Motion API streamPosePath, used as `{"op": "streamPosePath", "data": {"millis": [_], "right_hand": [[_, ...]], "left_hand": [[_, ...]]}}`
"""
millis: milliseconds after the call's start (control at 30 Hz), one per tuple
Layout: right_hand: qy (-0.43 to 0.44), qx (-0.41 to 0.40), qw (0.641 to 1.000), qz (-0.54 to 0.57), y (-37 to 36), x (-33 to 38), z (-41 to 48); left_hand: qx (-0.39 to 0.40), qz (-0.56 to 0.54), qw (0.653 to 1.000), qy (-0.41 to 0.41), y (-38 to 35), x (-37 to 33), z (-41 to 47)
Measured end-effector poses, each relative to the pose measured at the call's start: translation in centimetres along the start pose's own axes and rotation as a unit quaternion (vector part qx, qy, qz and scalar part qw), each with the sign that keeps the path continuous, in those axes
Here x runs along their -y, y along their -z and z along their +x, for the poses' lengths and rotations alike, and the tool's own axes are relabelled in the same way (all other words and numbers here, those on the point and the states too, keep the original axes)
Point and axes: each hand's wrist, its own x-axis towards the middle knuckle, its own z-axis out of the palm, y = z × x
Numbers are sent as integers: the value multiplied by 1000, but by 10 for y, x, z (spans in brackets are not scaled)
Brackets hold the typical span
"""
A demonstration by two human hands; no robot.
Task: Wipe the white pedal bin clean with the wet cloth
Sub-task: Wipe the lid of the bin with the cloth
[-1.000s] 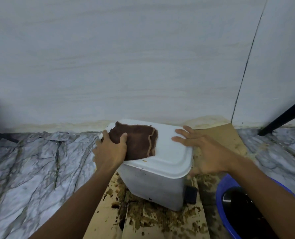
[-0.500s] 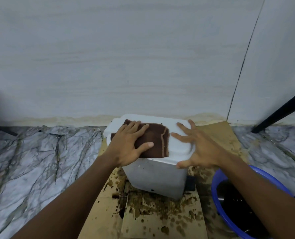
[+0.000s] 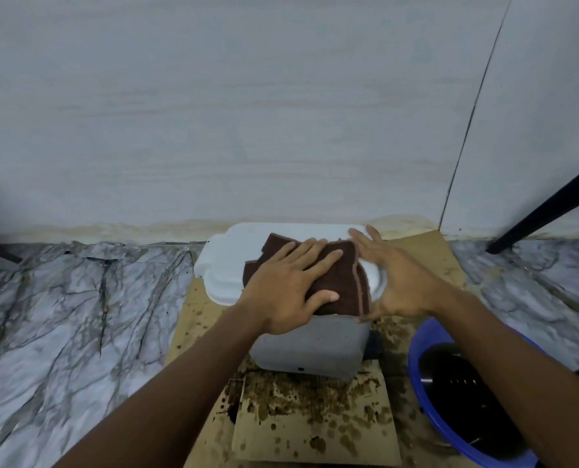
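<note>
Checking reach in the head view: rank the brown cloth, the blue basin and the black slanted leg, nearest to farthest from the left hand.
1. Brown cloth, pressed under the left hand on the bin lid.
2. Blue basin, low on the right.
3. Black slanted leg, far right, farther back.

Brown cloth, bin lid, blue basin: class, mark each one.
brown cloth (image 3: 349, 276), head view, uncovered right side
bin lid (image 3: 227, 261), head view, bare left part
blue basin (image 3: 413, 369), head view, left rim
</note>
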Motion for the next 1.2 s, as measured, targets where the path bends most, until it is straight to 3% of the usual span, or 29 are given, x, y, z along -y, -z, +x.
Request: {"op": "streamPosePath", "data": {"millis": [133,300,567,667,867,967,1200], "right_hand": [[-26,7,1000,-10,5,1,-1],[-22,4,1000,3,-2,4,1],[-10,-6,1000,7,-2,4,-2],[-13,-10,1000,25,2,2,-4],[-31,-7,999,32,-3,7,-2],[-41,-7,999,13,-3,8,-2],[-24,-22,999,24,-3,6,-3]], "left_hand": [[6,-22,1000,-6,5,35,-21],[7,-30,996,79,5,81,-71],[-4,4,999,-39,-3,-12,6],[5,-13,998,-58,3,0,4],[-2,-26,1000,13,6,70,-60],[-16,-13,1000,23,2,56,-49],[-37,-6,999,-38,-10,-5,-3]]}}
